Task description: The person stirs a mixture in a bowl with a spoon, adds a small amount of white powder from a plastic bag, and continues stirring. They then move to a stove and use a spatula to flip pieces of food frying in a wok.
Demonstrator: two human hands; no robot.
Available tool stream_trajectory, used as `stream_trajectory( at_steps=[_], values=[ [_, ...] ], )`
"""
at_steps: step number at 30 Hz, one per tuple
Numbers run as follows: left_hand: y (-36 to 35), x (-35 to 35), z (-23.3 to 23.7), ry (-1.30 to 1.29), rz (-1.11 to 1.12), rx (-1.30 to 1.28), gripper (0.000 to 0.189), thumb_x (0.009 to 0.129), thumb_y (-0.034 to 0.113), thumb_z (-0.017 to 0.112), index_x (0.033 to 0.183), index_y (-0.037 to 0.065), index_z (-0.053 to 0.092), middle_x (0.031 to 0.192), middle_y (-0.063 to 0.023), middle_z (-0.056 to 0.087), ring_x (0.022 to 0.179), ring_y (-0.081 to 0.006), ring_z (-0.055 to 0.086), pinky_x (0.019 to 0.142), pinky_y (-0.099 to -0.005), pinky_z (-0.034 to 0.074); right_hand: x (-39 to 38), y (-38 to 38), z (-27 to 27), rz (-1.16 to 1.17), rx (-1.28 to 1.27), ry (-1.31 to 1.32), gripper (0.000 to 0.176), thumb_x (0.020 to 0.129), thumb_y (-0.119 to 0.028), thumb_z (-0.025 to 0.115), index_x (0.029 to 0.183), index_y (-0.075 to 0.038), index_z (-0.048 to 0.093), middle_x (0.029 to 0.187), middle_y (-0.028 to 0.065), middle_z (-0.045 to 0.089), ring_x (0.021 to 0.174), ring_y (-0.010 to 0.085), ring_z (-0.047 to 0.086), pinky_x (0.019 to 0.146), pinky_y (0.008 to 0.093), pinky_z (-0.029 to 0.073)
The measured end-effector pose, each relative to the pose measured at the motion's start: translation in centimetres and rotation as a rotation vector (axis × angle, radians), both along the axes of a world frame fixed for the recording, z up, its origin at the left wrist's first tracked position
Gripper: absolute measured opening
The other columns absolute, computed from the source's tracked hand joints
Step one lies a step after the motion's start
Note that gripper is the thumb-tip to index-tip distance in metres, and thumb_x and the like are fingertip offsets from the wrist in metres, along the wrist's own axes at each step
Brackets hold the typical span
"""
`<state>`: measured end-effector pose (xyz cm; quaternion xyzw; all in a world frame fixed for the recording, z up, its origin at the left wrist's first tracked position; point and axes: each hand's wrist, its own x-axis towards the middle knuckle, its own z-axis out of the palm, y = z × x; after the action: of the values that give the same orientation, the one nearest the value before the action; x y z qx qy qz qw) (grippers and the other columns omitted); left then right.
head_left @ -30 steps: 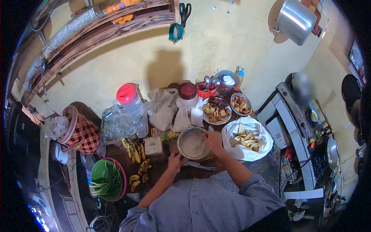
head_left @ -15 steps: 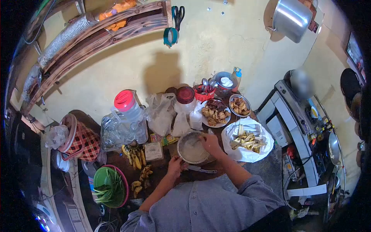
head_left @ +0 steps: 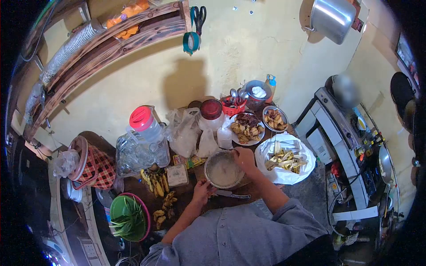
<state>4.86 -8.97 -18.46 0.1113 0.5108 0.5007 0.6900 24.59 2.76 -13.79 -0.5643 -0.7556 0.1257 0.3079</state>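
A round metal bowl (head_left: 207, 176) of pale, thick batter-like mix (head_left: 224, 172) stands on the table in front of me. My left hand (head_left: 203, 190) grips its near left rim, thumb and fingers closed on the edge. My right hand (head_left: 244, 159) is closed at the far right rim; what its fingers hold, if anything, is hidden. A knife (head_left: 233, 194) lies just below the bowl. To the left are a lidded clear box (head_left: 177, 174), a yellow packet (head_left: 190, 160) and ripe bananas (head_left: 156, 181).
A white bag (head_left: 305, 153) of banana peels stands right, below a plate of fried pieces (head_left: 246, 130) and another metal bowl (head_left: 275, 119). Left are a glassware tray (head_left: 143, 153), red-lidded jug (head_left: 144, 119) and green basin (head_left: 117, 206). A stove (head_left: 339, 128) stands far right.
My right hand has moved from over the inside of the bowl up and right to its far rim. My left hand stays on the near rim. The view has shifted slightly.
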Motion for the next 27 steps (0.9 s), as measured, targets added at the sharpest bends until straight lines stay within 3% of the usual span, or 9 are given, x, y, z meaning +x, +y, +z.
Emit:
stream_trajectory(
  at_steps=[3, 5, 9, 14, 15, 17, 21, 23, 27],
  values=[
    [0.1, -0.4, -1.2, -0.02, -0.036, 0.052, 0.015, 0.085, 0.009, 0.049, 0.097, 0.002, 0.044, 0.096, -0.0089, 0.051, 0.09, -0.021, 0.054, 0.068, -0.0367, 0.054, -0.4, 0.3, -2.0, 0.083, -0.013, 0.151, 0.018, 0.075, -0.02, 0.055, 0.074, -0.004, 0.061, 0.067, 0.016, 0.058, 0.066, 0.0338, 0.058, 0.06, 0.0412, 0.044],
    [0.1, -0.3, -0.9, -0.001, -0.023, 0.035, 0.015, 0.085, 0.009, 0.05, 0.097, 0.002, 0.044, 0.096, -0.0088, 0.05, 0.089, -0.021, 0.054, 0.068, -0.0366, 0.054, -0.2, 0.5, -2.5, 0.231, -0.078, -0.133, 0.019, 0.075, -0.021, 0.055, 0.075, -0.003, 0.061, 0.067, 0.0156, 0.059, 0.065, 0.0335, 0.057, 0.059, 0.0406, 0.044],
    [0.2, -0.3, -1.5, 0.011, -0.005, 0.001, 0.015, 0.085, 0.009, 0.05, 0.097, 0.002, 0.044, 0.097, -0.009, 0.049, 0.088, -0.0211, 0.054, 0.068, -0.0362, 0.054, -0.1, 0.4, 0.7, 0.021, -0.069, 0.051, 0.02, 0.075, -0.023, 0.055, 0.076, -0.004, 0.061, 0.068, 0.0158, 0.059, 0.066, 0.0333, 0.057, 0.06, 0.0414, 0.044],
    [0.4, -0.4, -2.2, -0.009, -0.001, 0.013, 0.015, 0.085, 0.009, 0.05, 0.097, 0.002, 0.044, 0.096, -0.009, 0.049, 0.088, -0.0207, 0.054, 0.068, -0.0364, 0.054, -0.1, 0.7, -1.2, 0.35, -0.089, -0.12, 0.018, 0.075, -0.022, 0.055, 0.076, -0.006, 0.062, 0.067, 0.015, 0.059, 0.064, 0.0328, 0.057, 0.059, 0.0411, 0.044],
    [0.3, -0.3, -1.8, -0.024, -0.009, 0.035, 0.015, 0.085, 0.008, 0.05, 0.097, 0.002, 0.044, 0.096, -0.0091, 0.049, 0.087, -0.0206, 0.054, 0.069, -0.0365, 0.054, -0.1, 0.7, -0.7, 0.349, -0.089, -0.119, 0.018, 0.075, -0.022, 0.055, 0.076, -0.006, 0.062, 0.067, 0.015, 0.059, 0.064, 0.0328, 0.057, 0.059, 0.0411, 0.044],
    [0.1, -0.1, -1.0, -0.031, 0.001, 0.03, 0.014, 0.085, 0.008, 0.05, 0.097, 0.003, 0.044, 0.095, -0.0094, 0.049, 0.086, -0.0207, 0.054, 0.069, -0.0372, 0.054, 0.0, 0.9, 0.4, 0.068, 0.002, 0.016, 0.019, 0.074, -0.023, 0.056, 0.076, -0.006, 0.062, 0.066, 0.0151, 0.059, 0.063, 0.033, 0.057, 0.059, 0.041, 0.044],
    [0.3, -0.2, -1.1, -0.012, 0.003, 0.008, 0.014, 0.085, 0.007, 0.049, 0.097, 0.003, 0.044, 0.093, -0.0098, 0.049, 0.086, -0.0211, 0.054, 0.071, -0.0392, 0.054, -0.6, 0.3, 0.1, 0.263, -0.1, 0.118, 0.019, 0.074, -0.025, 0.057, 0.075, -0.006, 0.062, 0.065, 0.0157, 0.058, 0.063, 0.0329, 0.057, 0.059, 0.0422, 0.044],
    [0.4, -0.3, -2.0, -0.029, 0.002, 0.004, 0.014, 0.085, 0.007, 0.049, 0.097, 0.003, 0.044, 0.094, -0.0097, 0.049, 0.087, -0.0211, 0.054, 0.07, -0.0395, 0.054, -0.6, 0.1, 0.5, 0.326, -0.017, -0.071, 0.019, 0.074, -0.026, 0.058, 0.075, -0.008, 0.063, 0.063, 0.015, 0.058, 0.061, 0.0327, 0.057, 0.057, 0.0412, 0.044],
    [0.3, 0.0, -1.4, -0.016, 0.011, 0.013, 0.014, 0.085, 0.008, 0.049, 0.097, 0.002, 0.044, 0.093, -0.0092, 0.049, 0.087, -0.021, 0.053, 0.069, -0.0393, 0.054, -0.5, 1.3, 1.7, 0.23, 0.064, -0.017, 0.018, 0.076, -0.025, 0.057, 0.075, -0.009, 0.063, 0.064, 0.0136, 0.058, 0.06, 0.0329, 0.056, 0.058, 0.0415, 0.044]
  ],
)
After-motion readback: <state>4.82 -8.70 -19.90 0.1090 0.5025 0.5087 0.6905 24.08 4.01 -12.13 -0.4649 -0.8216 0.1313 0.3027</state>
